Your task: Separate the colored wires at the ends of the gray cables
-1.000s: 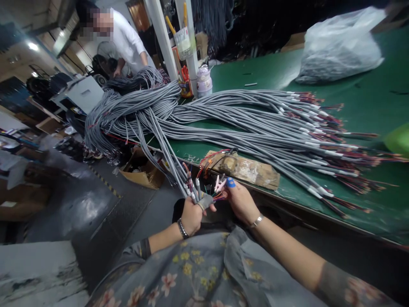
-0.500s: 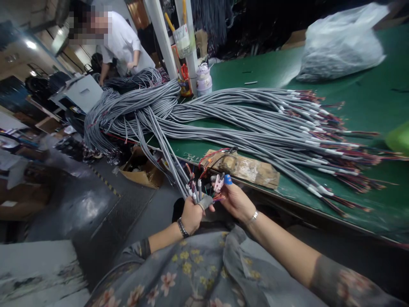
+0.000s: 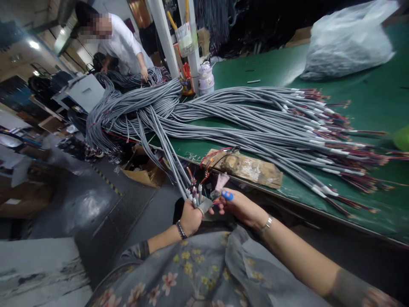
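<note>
Where the green surface (image 3: 262, 72) drops off, my left hand (image 3: 191, 218) is clenched round a small bundle of grey sheathed cables (image 3: 177, 172), just off its edge. My right hand (image 3: 243, 207), blue-capped fingers (image 3: 227, 195), pinches their thin coloured wire ends (image 3: 216, 200). Pale pink piece (image 3: 221, 181) above them: blurred, unidentifiable. Both palms face away, hidden.

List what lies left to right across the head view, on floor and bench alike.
grey metal box → cardboard box on the floor → left hand gripping grey cable ends → right hand → white plastic bag
</note>
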### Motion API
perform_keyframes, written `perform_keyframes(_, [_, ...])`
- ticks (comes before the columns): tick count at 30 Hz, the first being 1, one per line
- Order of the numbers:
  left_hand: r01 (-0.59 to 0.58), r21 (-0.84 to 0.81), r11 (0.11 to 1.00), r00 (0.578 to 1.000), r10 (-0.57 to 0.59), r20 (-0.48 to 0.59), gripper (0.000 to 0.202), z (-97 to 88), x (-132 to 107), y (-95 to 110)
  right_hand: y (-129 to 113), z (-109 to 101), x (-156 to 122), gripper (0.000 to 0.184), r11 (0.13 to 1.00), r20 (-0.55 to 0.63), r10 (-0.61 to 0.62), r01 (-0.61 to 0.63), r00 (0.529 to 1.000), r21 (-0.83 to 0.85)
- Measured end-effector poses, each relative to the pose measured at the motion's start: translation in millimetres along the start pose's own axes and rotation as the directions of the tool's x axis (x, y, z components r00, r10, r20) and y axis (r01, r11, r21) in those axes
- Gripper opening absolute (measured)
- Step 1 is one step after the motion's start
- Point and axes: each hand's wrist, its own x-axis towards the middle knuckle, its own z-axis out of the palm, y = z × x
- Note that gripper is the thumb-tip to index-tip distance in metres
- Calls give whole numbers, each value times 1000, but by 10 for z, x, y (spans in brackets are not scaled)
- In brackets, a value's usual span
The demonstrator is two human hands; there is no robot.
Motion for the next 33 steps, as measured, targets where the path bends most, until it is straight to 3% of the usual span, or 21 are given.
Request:
perform_keyframes(3, [-22, 18, 1000, 999, 21, 27, 38, -5, 10, -26, -4, 52, -41, 35, 984, -23, -60, 55, 998, -167])
perform_keyframes(6, [-23, 9, 1000, 992, 21, 122, 39, -9, 28, 47, 7, 102, -40, 37, 970, -40, -91, 79, 995, -231])
perform_keyframes(11, [79, 38, 996, 966, -86, 245, 37, -40, 59, 180, 34, 117, -8, 41, 952, -10, -80, 73, 997, -299])
perform_keyframes(15, [65, -30, 997, 974, -56, 219, 36, -37, 52, 146, 48, 95, -2, 40, 962, 1, -61, 59, 998, -267])
perform_keyframes(23, [107, -126, 986, 990, -95, 100, 39, 22, 43, 256, 25, -85, 54, 39, 991, -51, 14, -7, 999, 132])
perform_keyframes(33, [155, -155, 976, 986, -142, 91, 34, 93, 94, 328, -123, 20, 178, 42, 988, -126, -130, 140, 983, 69])
